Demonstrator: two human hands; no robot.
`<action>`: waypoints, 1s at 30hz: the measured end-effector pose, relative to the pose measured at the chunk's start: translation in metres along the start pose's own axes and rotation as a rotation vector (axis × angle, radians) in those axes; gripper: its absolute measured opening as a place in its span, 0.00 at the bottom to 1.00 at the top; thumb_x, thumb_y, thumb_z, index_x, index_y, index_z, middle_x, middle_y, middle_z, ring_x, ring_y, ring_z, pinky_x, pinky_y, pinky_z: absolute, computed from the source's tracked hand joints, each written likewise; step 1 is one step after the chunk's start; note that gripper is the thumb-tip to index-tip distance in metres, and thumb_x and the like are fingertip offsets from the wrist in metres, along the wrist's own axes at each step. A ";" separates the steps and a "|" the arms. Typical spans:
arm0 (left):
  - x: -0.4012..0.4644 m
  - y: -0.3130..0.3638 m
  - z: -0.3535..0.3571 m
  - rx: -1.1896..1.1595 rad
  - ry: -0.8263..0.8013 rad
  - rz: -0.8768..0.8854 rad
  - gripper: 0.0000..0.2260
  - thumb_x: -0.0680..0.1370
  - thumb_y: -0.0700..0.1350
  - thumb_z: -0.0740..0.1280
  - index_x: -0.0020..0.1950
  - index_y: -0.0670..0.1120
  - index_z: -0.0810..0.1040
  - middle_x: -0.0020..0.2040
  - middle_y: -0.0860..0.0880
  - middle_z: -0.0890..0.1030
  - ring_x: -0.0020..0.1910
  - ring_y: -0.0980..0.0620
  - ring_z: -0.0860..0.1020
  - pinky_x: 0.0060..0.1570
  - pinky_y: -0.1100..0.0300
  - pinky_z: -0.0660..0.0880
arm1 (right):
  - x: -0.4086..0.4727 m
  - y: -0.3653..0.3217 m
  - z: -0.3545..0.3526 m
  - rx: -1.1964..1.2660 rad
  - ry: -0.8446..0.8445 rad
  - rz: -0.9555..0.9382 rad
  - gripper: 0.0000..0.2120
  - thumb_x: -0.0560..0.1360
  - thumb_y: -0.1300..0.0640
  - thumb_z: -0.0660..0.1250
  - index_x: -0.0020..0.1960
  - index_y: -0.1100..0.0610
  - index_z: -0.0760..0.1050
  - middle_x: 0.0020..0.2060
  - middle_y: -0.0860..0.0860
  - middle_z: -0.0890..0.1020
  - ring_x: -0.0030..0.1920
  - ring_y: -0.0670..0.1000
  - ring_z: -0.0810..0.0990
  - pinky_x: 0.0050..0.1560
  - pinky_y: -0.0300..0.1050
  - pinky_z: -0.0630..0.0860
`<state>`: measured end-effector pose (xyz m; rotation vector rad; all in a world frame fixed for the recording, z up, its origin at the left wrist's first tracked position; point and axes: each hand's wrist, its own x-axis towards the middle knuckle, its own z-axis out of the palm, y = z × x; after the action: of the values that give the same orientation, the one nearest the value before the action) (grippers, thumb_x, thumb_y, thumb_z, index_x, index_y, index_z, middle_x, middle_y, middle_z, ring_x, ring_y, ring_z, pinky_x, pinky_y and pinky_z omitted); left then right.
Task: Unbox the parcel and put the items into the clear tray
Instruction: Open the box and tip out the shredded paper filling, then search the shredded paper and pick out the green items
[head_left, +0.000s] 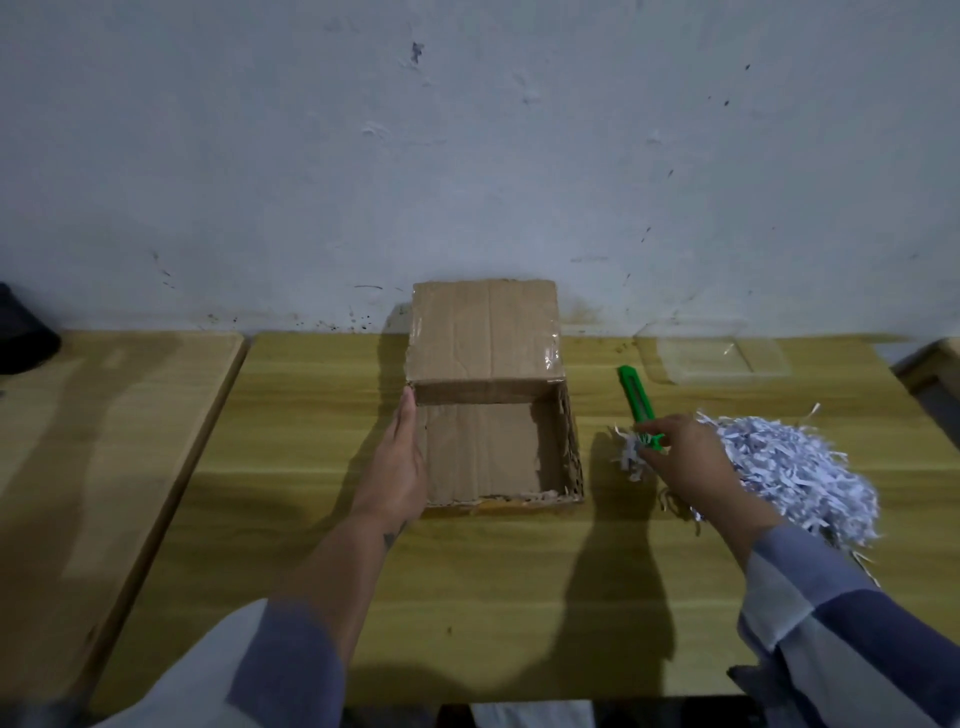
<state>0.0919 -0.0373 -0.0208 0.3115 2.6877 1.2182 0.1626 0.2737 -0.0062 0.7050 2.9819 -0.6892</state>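
Note:
A brown cardboard parcel lies open in the middle of the table, its lid flap standing up against the wall; the inside shows only bare cardboard. My left hand rests flat against the box's left wall, fingers straight. My right hand hovers to the right of the box, fingers closed on a small tuft of white shredded paper. A big heap of the same shredded paper lies beside and behind that hand. The clear tray sits at the back right, looking empty.
A green utility knife lies between the box and the tray, its near end under my right hand. A second wooden table adjoins on the left with a dark object at its far end. The wall stands right behind.

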 end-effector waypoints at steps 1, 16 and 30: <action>0.001 0.000 -0.001 0.004 -0.003 -0.005 0.27 0.83 0.40 0.49 0.78 0.59 0.42 0.79 0.57 0.51 0.75 0.53 0.58 0.61 0.64 0.62 | -0.002 0.000 0.001 -0.017 0.011 -0.012 0.14 0.72 0.60 0.70 0.58 0.57 0.80 0.57 0.58 0.79 0.53 0.58 0.80 0.52 0.48 0.75; 0.014 0.001 -0.004 -0.018 -0.093 -0.095 0.30 0.81 0.53 0.58 0.77 0.59 0.43 0.77 0.48 0.59 0.72 0.47 0.65 0.67 0.51 0.66 | -0.004 -0.007 0.004 -0.068 -0.009 0.009 0.11 0.77 0.52 0.64 0.55 0.54 0.80 0.51 0.57 0.84 0.46 0.57 0.82 0.42 0.44 0.75; 0.041 0.034 -0.010 0.339 0.054 0.071 0.31 0.71 0.68 0.65 0.72 0.62 0.65 0.78 0.52 0.46 0.77 0.44 0.49 0.73 0.40 0.54 | -0.010 0.012 -0.014 0.003 0.012 0.067 0.10 0.76 0.56 0.63 0.55 0.54 0.80 0.47 0.56 0.84 0.39 0.55 0.81 0.38 0.45 0.77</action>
<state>0.0538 -0.0119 0.0078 0.4268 2.9490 0.7907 0.1779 0.2851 0.0023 0.8074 2.9528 -0.6889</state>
